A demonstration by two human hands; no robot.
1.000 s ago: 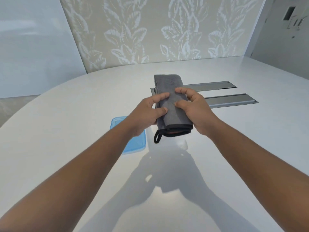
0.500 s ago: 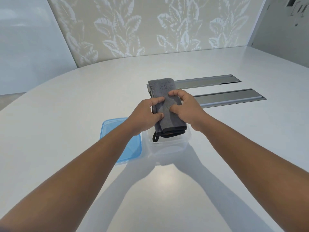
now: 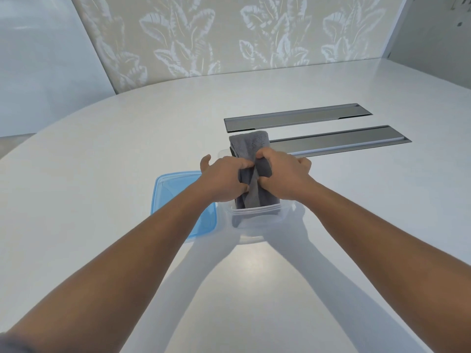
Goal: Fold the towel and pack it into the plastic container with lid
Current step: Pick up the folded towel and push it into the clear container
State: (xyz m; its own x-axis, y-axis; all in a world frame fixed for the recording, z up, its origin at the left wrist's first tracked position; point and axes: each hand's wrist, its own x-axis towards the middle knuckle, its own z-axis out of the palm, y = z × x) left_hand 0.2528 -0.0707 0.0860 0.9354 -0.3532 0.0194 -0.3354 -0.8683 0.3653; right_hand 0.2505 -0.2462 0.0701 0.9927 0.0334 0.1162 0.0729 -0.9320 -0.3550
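A folded grey towel sits partly inside a clear plastic container at the table's middle. Its near end lies down in the container, and its far end sticks up past the far rim. My left hand and my right hand both grip the towel's middle from either side, bunching the cloth between the fingers. The blue lid lies flat on the table just left of the container, partly under my left forearm.
Two long grey metal panels are set into the white table beyond and right of the container. A wall with a leaf pattern rises behind the table's curved far edge.
Both hands have lowered the towel from above the table into the container. Its near end, loop included, has sunk inside, and the fingers now pinch the cloth tighter.
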